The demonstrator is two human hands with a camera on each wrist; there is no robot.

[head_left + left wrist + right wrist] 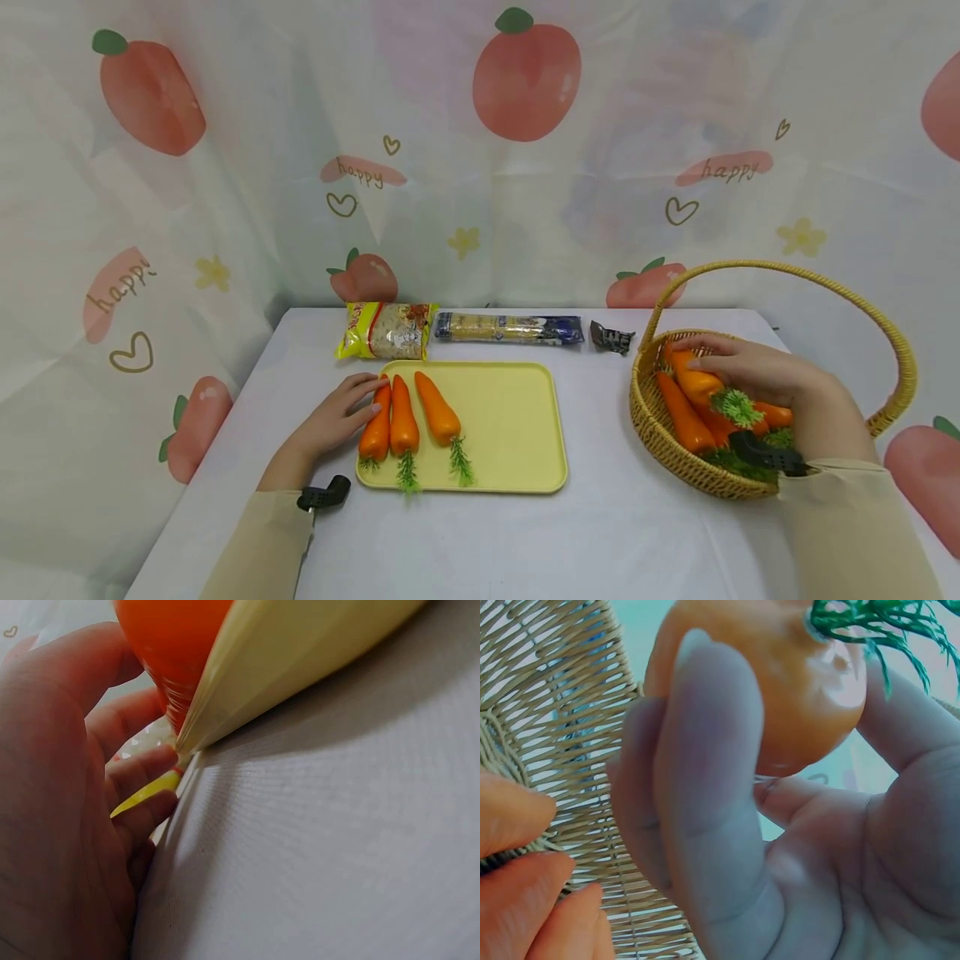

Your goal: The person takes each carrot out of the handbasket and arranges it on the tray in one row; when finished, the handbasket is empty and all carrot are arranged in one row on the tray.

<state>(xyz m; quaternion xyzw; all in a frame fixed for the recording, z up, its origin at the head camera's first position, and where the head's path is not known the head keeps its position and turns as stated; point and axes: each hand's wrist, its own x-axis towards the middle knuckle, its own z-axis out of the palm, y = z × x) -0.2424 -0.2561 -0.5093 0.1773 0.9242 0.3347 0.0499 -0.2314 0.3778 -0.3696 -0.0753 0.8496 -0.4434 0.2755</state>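
My right hand [761,373] grips an orange carrot [697,383] with a green leafy top, within the outline of the wicker basket [647,421]. In the right wrist view, fingers and thumb curl round the carrot's thick end [802,697]. Other carrots [684,421] lie beneath it in the basket. At the tray's left edge, my left hand [333,421] has its loosely bent fingers against the leftmost carrot [375,433]. That carrot and two more, a middle carrot [403,421] and a right-hand carrot [437,408], lie on the yellow tray [510,429], tops toward me.
Behind the tray lie a yellow food bag [390,331], a long plastic-wrapped packet [510,328] and a small black packet [611,337]. The basket's tall handle [780,267] arches over my right hand. A printed curtain [525,208] hangs behind the white table [480,542].
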